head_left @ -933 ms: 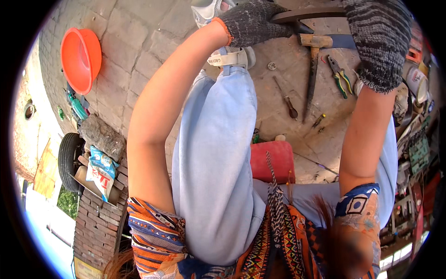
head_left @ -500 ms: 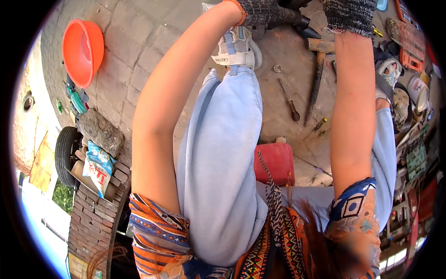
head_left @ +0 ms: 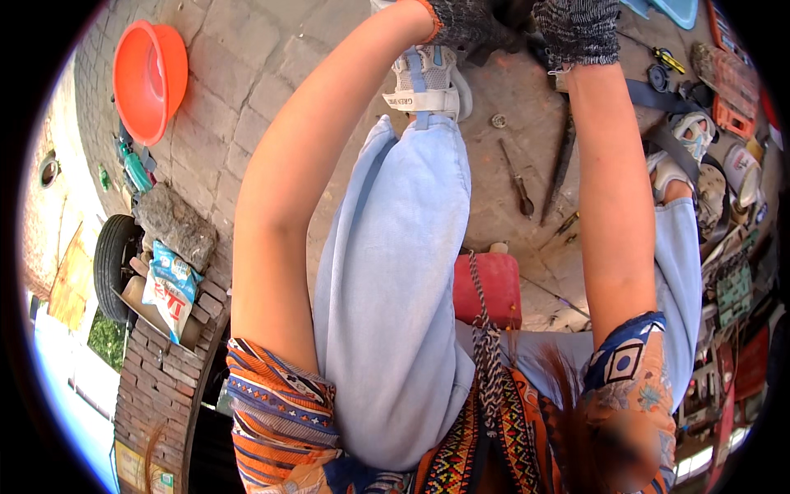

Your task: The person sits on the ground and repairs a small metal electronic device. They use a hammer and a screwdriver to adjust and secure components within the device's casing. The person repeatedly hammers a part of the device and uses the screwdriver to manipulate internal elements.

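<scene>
Both my hands wear dark grey knitted gloves and meet near the top edge. My left hand (head_left: 471, 25), its cuff trimmed in orange, is curled against a dark object (head_left: 512, 15) that is mostly cut off by the frame; I cannot make out its kind. Close beside it on the right is my right hand (head_left: 578, 29), its fingers running out of view. Beneath my right wrist lies a hammer, its dark handle (head_left: 561, 169) showing and its head hidden. A thin tool with a dark wooden handle (head_left: 523, 198) lies left of it.
A small metal ring-shaped part (head_left: 499, 121) lies on the paving. A red box-like container (head_left: 494, 288) sits between my legs. At left are an orange basin (head_left: 173, 82), a rock (head_left: 174, 226) and a tyre (head_left: 115, 263). Orange tool cases (head_left: 735, 115) and a white tub (head_left: 743, 174) crowd the right.
My right hand has moved left, closer to my left hand, and now covers the hammer head. More of a light blue item shows at the upper right.
</scene>
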The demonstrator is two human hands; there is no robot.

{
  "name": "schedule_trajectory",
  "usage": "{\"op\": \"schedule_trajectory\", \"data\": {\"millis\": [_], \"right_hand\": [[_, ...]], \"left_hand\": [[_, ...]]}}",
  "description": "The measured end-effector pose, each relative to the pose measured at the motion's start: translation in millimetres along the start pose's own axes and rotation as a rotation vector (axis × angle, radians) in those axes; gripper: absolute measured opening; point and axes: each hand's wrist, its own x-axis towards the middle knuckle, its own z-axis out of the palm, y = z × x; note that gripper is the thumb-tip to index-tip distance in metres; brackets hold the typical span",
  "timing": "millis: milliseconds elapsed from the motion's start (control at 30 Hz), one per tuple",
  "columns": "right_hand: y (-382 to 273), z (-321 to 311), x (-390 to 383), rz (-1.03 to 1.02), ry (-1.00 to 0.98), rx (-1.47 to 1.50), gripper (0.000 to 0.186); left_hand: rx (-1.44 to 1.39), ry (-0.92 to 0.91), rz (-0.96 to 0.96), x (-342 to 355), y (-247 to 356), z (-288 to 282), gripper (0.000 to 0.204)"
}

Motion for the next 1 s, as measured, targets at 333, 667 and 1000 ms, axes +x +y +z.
{"op": "schedule_trajectory", "data": {"millis": [333, 667, 1000], "right_hand": [[13, 2, -26, -0.079, 0.464, 0.075, 0.018], [25, -83, -47, -0.349, -0.005, -0.729, 0.03], [103, -160, -226, 0.531, 0.313, -1.517, 0.05]], "left_hand": [[0.339, -0.005, 0.425, 11, 18, 8, 0.031], [0.112, 0.136, 0.559, 11, 4, 27, 0.032], [0.346, 0.244, 0.098, 15, 10, 34, 0.04]]}}
